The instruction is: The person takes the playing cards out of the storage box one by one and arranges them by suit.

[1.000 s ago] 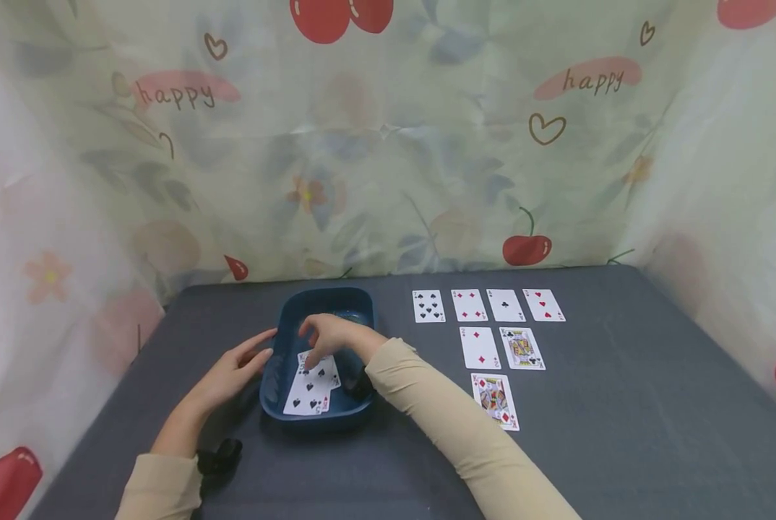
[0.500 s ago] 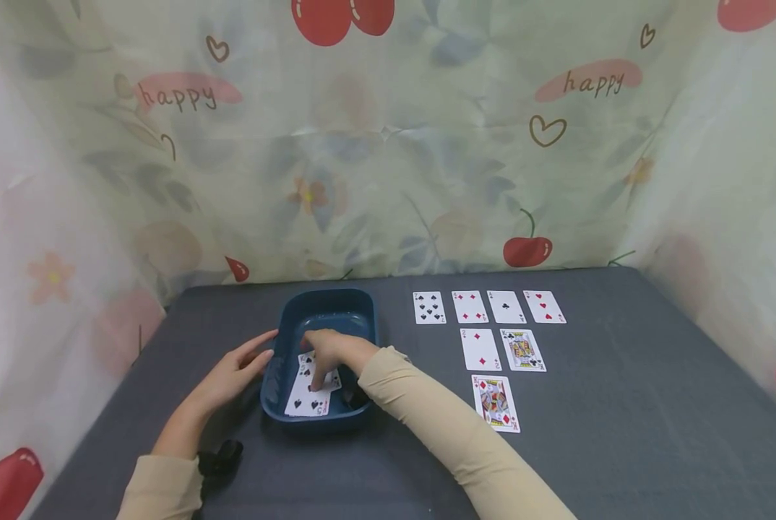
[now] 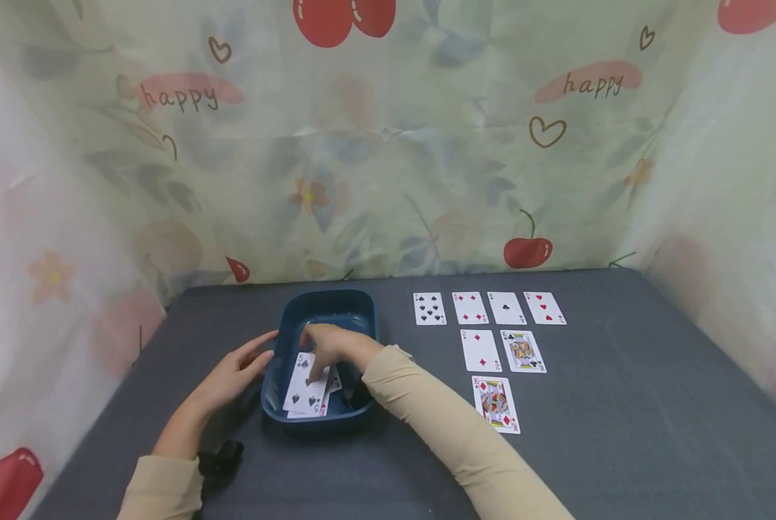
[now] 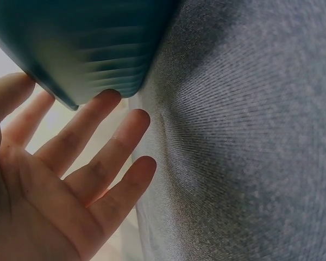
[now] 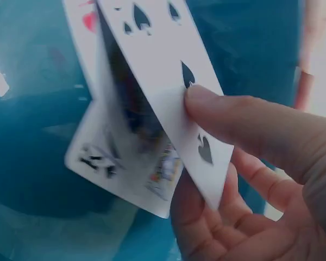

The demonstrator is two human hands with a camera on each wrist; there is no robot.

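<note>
My right hand (image 3: pixel 336 348) reaches into a dark blue plastic tub (image 3: pixel 268 386) and pinches the five of spades (image 3: pixel 302 393) between thumb and fingers. In the right wrist view the card stands tilted, one edge raised off the cards below. Beneath it show a card with a red heart (image 5: pixel 89 23) and a black-suited face card (image 5: pixel 92 160), both partly covered. My left hand (image 3: pixel 228 372) is at the tub's left side, fingers spread; in the left wrist view some fingertips touch the rim (image 4: pixel 65 100).
On the dark grey tablecloth (image 3: pixel 596 433), right of the tub, playing cards lie face up in rows, among them the seven of spades (image 3: pixel 430 309), two of diamonds (image 3: pixel 481 351) and king of diamonds (image 3: pixel 496 404). A patterned curtain (image 3: pixel 388 159) stands behind.
My right thumb has come down onto the five of spades, and the card has lifted and shifted slightly, baring more of the red card beneath. The left hand has stayed at the tub.
</note>
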